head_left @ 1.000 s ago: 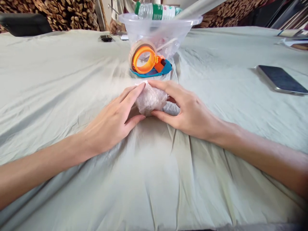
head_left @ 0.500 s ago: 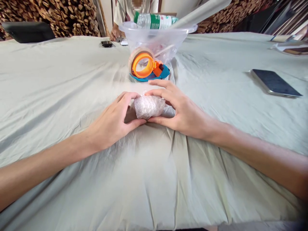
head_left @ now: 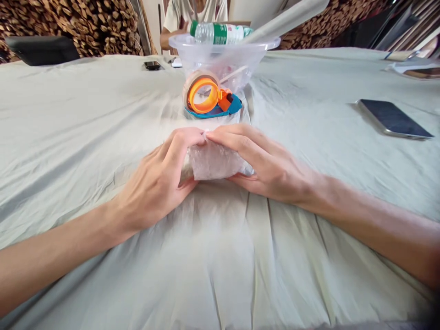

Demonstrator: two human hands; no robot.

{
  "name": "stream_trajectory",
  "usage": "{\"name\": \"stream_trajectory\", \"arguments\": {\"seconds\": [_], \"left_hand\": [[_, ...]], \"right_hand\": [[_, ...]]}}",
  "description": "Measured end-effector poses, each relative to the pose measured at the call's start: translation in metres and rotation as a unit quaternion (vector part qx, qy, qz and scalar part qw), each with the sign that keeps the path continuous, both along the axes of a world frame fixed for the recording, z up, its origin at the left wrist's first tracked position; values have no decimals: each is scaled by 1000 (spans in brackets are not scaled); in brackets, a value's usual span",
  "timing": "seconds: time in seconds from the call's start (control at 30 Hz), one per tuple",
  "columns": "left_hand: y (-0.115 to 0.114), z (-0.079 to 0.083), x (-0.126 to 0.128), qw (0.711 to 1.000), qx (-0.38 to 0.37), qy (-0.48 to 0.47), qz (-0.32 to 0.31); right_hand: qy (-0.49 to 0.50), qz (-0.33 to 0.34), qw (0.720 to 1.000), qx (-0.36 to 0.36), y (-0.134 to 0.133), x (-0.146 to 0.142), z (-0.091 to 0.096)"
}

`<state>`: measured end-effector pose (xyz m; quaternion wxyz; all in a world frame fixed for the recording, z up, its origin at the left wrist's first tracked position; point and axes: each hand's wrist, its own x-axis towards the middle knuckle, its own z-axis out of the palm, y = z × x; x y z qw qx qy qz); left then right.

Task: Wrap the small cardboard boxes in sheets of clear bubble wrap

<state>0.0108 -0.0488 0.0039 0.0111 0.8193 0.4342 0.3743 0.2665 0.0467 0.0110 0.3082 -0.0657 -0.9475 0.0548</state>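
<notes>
Between my hands, close above or on the cloth, is a small bundle of clear bubble wrap (head_left: 216, 161); whatever it encloses cannot be made out. My left hand (head_left: 158, 176) is curled round its left end, fingertips on the top and thumb low at the near side. On the right end, my right hand (head_left: 271, 167) grips it with fingers over the top and thumb beneath. The fingertips of both hands nearly meet at the upper edge. Just beyond the bundle stands a tape dispenser (head_left: 225, 107) in orange and blue with a roll of tape (head_left: 187, 91).
Behind the dispenser is a clear plastic basin (head_left: 223, 55) with a green-labelled bottle (head_left: 220, 33) and a long pale roll (head_left: 288, 19) across its rim. A phone (head_left: 393, 118) lies at right on the cloth-covered table (head_left: 309, 114). A person (head_left: 195, 16) sits opposite.
The bundle has turned, showing a flatter, wider near face. My right fingers have lowered and closed over its top, and the thumbs have slid further under it. The person opposite has shifted an arm.
</notes>
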Motion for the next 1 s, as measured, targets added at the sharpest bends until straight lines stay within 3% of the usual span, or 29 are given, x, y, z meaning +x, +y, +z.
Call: {"name": "stream_trajectory", "arguments": {"seconds": [0.3,0.43,0.53,0.63,0.83,1.0], "left_hand": [[-5,-3,0,1000,-14,9,8],[-4,-2,-2,999,-5,48,6],[-2,-1,-3,998,11,69,-3],[-1,0,-2,996,27,81,-12],[-5,4,0,995,58,82,-19],[-8,4,0,995,65,73,-17]], "right_hand": [[29,2,997,69,6,-1,-8],[12,-18,998,55,5,-1,-8],[15,8,999,42,5,1,-5],[27,36,999,-7,3,3,0],[74,50,979,-184,-8,4,12],[84,56,961,-257,-11,7,12]]}}
